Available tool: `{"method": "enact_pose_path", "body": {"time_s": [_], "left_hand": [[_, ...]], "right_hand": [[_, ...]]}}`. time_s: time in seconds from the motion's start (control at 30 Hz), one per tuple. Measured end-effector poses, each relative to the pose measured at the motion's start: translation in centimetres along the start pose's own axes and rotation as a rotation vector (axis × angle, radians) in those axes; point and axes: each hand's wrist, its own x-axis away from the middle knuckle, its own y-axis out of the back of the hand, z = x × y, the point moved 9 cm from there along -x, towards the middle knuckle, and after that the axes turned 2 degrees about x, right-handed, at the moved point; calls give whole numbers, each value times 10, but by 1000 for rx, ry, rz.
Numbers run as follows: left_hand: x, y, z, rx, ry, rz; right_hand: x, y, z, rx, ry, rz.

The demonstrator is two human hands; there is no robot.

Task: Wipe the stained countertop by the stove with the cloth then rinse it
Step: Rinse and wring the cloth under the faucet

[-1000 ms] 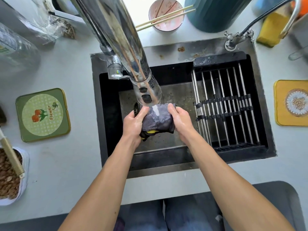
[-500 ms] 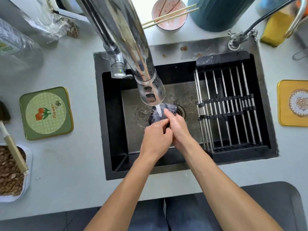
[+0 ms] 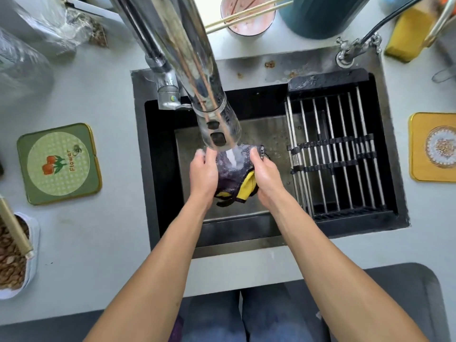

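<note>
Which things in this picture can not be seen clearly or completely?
- Sink drain: head view, hidden by grey-and-yellow cloth, left hand, right hand.
- Stained countertop and stove: outside frame.
- Pink bowl holding chopsticks: cut by top edge.
- Fingertips: curled behind the cloth.

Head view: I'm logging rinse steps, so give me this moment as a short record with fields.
stage: rinsing at the sink
cloth: grey with a yellow side, bunched, under the stream
water: running from the faucet
left hand: grips the cloth's left side
right hand: grips the cloth's right side
rack: in the sink's right half, nothing on it
counter left: green coaster
counter right: yellow coaster
</note>
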Motion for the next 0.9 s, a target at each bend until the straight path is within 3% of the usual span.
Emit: {"method": "enact_pose_path", "body": {"time_s": [0.07,0.17,0.33,0.43,0.57,0.63,0.7,0.8,0.9], "left_hand": [[14,-1,-16,-144,-148,-68],[45,-29,-23,-238,-204,-19],[26,-14,-23,-421,-121,-97],[10,4,-9,-496,12,-113],[35,-18,-21,-323,-101,-97],[45,-34,-27,-378,-162,-44],[39,-33,-32,-466,-206,-51],[16,-3,-25,-472,-131,-147],[18,11,-18,-426,-109,-172]], "right_hand": [[-5,3,2,182,-6,-97],[-5,-16,4,338,14,-38],[8,-42,-23,-137,-186,44],[15,-45,-13,-167,-132,86],[12,-29,-4,-193,-192,-23],[11,-26,-1,-105,-154,-54],[18,-36,-16,-136,-238,-19],[28,-47,-32,-195,-333,15],[25,-43,-17,-179,-233,8]]}}
